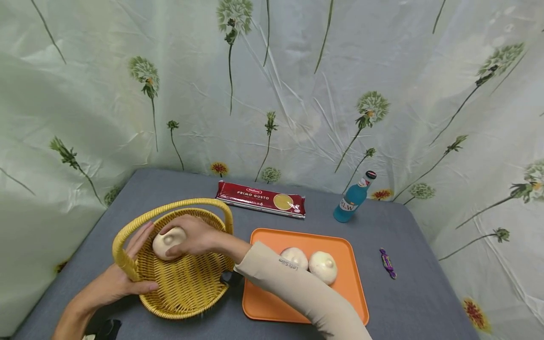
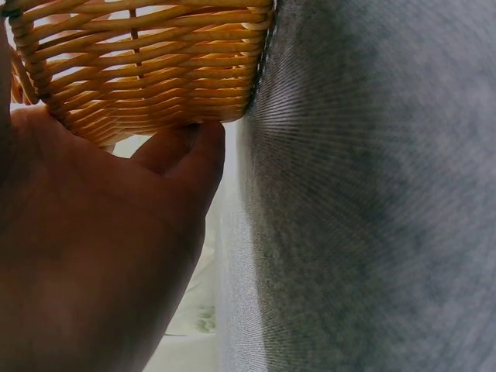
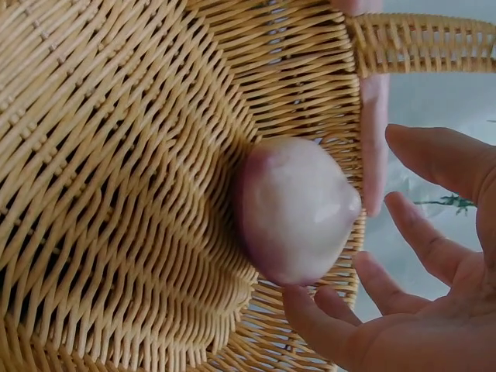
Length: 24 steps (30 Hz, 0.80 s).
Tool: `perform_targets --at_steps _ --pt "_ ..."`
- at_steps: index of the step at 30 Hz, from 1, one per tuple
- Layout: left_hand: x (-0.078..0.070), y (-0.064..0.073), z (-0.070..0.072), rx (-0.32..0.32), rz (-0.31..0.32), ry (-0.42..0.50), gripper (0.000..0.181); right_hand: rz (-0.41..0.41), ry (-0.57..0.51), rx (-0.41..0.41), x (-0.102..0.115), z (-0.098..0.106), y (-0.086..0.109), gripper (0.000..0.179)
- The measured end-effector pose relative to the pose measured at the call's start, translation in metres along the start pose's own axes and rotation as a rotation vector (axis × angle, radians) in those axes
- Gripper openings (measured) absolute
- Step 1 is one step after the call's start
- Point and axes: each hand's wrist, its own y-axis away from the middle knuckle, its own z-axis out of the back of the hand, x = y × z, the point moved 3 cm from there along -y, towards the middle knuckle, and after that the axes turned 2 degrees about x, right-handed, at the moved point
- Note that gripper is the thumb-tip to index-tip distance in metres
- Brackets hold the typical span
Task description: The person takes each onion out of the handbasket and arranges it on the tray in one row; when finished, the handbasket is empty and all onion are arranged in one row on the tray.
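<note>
A yellow wicker basket [image 1: 187, 283] with an arched handle stands on the left of the table. Inside, against its left wall, lies a round white turnip [image 3: 298, 209] with a purple tinge and a small nub. My right hand [image 1: 196, 235] reaches into the basket around this turnip; in the right wrist view its spread fingers [image 3: 322, 325] are right at the turnip's side, not closed round it. Outside the basket, my left hand [image 1: 111, 283] rests on the left side by the handle's base, fingers straight and thumb stretched along the near side.
Two more turnips [image 1: 324, 267] lie on an orange tray [image 1: 272, 302], partly behind my right sleeve. Behind are a red spaghetti packet [image 1: 259, 199] and a blue bottle [image 1: 353, 198]. A purple-wrapped candy [image 1: 387, 263] lies at right. A floral curtain [image 1: 297, 94] hangs behind the table.
</note>
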Motion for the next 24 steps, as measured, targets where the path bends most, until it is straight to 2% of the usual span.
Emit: perform_targets --at_steps 4,11,19,24 --pt "0.000 0.000 0.000 0.002 -0.005 0.001 0.130 -0.033 0.017 0.007 -0.002 -0.003 -0.004 0.042" --pt "0.002 0.001 -0.001 0.002 0.010 0.002 0.130 -0.056 -0.052 0.009 -0.007 -0.006 -0.010 0.042" --pt "0.002 0.001 -0.001 0.000 0.022 0.004 0.131 -0.002 -0.030 0.021 -0.011 -0.008 -0.012 0.042" --pt "0.000 0.000 0.000 0.002 0.022 0.005 0.131 0.031 -0.014 0.037 -0.010 -0.010 -0.015 0.033"
